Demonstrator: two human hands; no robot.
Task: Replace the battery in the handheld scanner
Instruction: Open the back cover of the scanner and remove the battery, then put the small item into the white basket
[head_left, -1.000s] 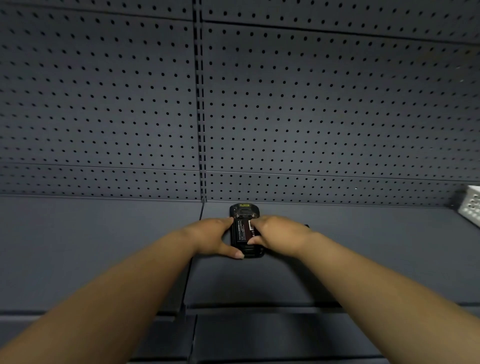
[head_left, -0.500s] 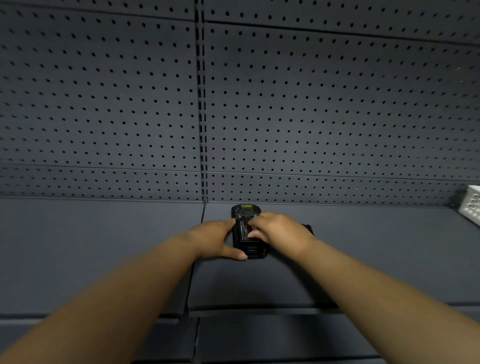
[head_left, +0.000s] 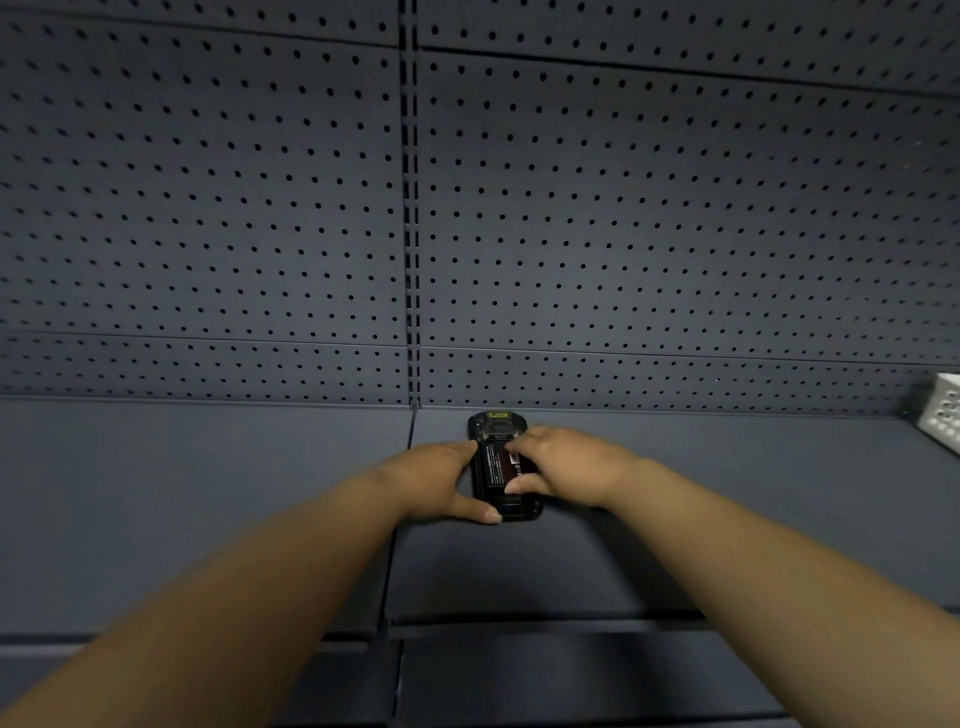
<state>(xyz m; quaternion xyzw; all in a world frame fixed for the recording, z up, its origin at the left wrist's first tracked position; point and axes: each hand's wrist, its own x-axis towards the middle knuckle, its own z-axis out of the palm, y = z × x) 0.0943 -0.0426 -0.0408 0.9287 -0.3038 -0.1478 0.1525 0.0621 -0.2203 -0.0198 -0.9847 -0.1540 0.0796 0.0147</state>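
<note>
Handheld scanner (head_left: 503, 470) is laid back-up on the shelf (head_left: 727, 493), flanked by left hand (head_left: 439, 480) and right hand (head_left: 563, 467). Battery (head_left: 500, 465) is pinched in right grip; left grip is closed against scanner's side. White basket (head_left: 943, 415) is cropped, contents unseen.

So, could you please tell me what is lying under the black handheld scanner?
The black handheld scanner lies back-up on the dark grey metal shelf. Its underside is hidden.

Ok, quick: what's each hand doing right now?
Left hand: gripping the scanner's left side on the shelf.
Right hand: fingers on the battery.
</note>
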